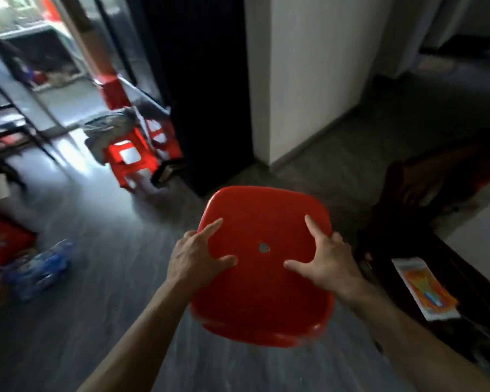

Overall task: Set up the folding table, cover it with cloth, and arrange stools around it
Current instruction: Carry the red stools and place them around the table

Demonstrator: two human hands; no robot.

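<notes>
1. Left hand (200, 257) & right hand (327, 260) grip a red plastic stool (262, 281) by opposite edges of the seat. On each, thumb + forefinger lie spread on the seat top, other fingers curl round the rim, out of sight underneath.
2. Stool is held up off the grey floor (96, 278), low centre of view, seat facing the camera. Legs hidden below the seat; can't tell if it's one stool or a nested stack (a 2nd rim seems to show at the near edge).
3. Handling, as a guess: moulded plastic, so light & stiff, no flex to worry abt. Seat top is glossy, prob. slick under flat fingers, so the hold should come from fingers hooked under the rim, not from pressing on top. Small centre hole (263, 247) is too small for a real grip.
4. Two-hand rim hold at mid-sides looks balanced for carrying & setting down level.
5. More red stools (130, 157) stand well apart at upper left w/ a grey cloth (108, 128) draped on them, near a dark cabinet (207, 80).
6. No covered folding table clearly in view, frame is motion-blurred.
</notes>
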